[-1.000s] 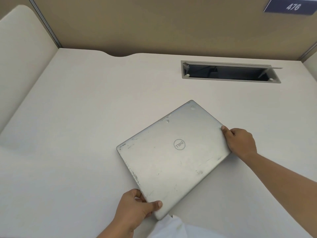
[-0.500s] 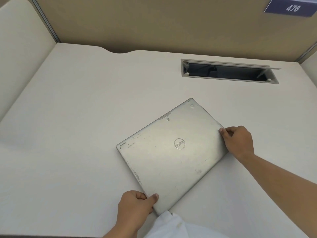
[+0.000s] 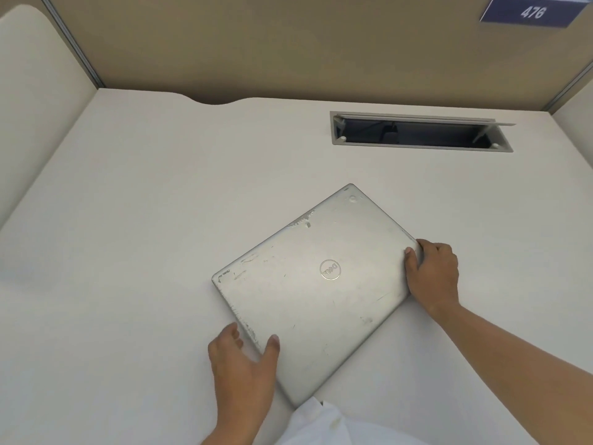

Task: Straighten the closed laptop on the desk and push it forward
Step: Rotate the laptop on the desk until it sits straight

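Note:
A closed silver laptop [image 3: 308,293] with a scuffed lid and a round logo lies flat on the white desk [image 3: 144,220], turned at an angle with one corner pointing away from me. My left hand [image 3: 244,370] grips its near-left edge, thumb on the lid and fingers against the side. My right hand [image 3: 433,274] holds the right edge near the corner, thumb on top.
A rectangular cable slot [image 3: 420,133] with its flap raised is cut into the desk at the back right. Beige partition walls enclose the desk at the back and sides, with a blue number plate [image 3: 531,11] at the top right. White cloth [image 3: 337,425] shows at the bottom edge.
My left hand has slid up along the laptop's left edge from the near corner. The laptop has shifted only slightly and is still angled. My right hand keeps its hold.

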A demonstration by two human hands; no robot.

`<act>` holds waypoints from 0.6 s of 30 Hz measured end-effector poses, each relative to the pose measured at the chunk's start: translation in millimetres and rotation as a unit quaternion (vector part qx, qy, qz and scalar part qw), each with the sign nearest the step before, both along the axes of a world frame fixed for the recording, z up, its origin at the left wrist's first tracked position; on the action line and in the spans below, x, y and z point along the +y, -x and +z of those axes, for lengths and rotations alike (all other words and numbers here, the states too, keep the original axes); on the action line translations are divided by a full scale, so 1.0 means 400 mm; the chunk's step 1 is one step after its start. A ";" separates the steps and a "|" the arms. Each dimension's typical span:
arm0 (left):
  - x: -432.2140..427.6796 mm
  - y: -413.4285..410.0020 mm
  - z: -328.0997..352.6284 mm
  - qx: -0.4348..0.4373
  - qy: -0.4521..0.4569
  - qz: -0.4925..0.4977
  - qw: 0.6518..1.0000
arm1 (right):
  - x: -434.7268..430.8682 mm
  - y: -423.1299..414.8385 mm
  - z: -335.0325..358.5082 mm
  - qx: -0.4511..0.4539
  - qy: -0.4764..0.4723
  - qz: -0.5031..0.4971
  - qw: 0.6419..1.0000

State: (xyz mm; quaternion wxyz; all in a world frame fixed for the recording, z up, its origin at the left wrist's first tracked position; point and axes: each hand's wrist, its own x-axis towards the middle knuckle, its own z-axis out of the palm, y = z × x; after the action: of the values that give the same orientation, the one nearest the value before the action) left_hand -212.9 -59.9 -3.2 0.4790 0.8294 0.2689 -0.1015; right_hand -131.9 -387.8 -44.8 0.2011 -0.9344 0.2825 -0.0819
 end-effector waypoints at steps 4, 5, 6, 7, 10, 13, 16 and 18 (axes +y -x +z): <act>-0.031 -0.057 0.001 -0.105 -0.132 -0.064 0.984 | 0.000 0.001 0.004 0.009 0.009 0.008 1.000; -0.035 -0.066 -0.008 -0.118 -0.157 -0.088 0.977 | 0.001 0.001 0.004 0.011 0.011 0.009 1.000; -0.039 -0.070 -0.016 -0.128 -0.179 -0.116 0.969 | 0.001 0.001 0.005 0.014 0.014 0.011 1.000; -0.042 -0.071 -0.026 -0.136 -0.195 -0.146 0.960 | 0.000 -0.001 0.007 0.017 0.018 0.014 1.000; -0.045 -0.063 -0.056 -0.132 -0.212 -0.209 0.946 | -0.003 -0.006 0.019 0.022 0.004 0.023 0.999; -0.043 -0.046 -0.076 -0.125 -0.221 -0.228 0.940 | -0.004 -0.017 0.032 0.025 0.000 0.059 0.998; -0.043 -0.042 -0.080 -0.135 -0.217 -0.217 0.942 | 0.011 -0.048 0.042 0.055 0.007 0.094 0.994; -0.040 -0.043 -0.076 -0.130 -0.199 -0.206 0.949 | 0.026 -0.075 0.049 0.072 0.017 0.110 0.991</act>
State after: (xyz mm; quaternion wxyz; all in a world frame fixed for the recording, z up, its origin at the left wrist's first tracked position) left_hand -195.6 -76.0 -33.7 0.3036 0.9513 0.0422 -0.0334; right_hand -101.9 -377.5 -25.2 0.1723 -0.9665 0.1900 0.0032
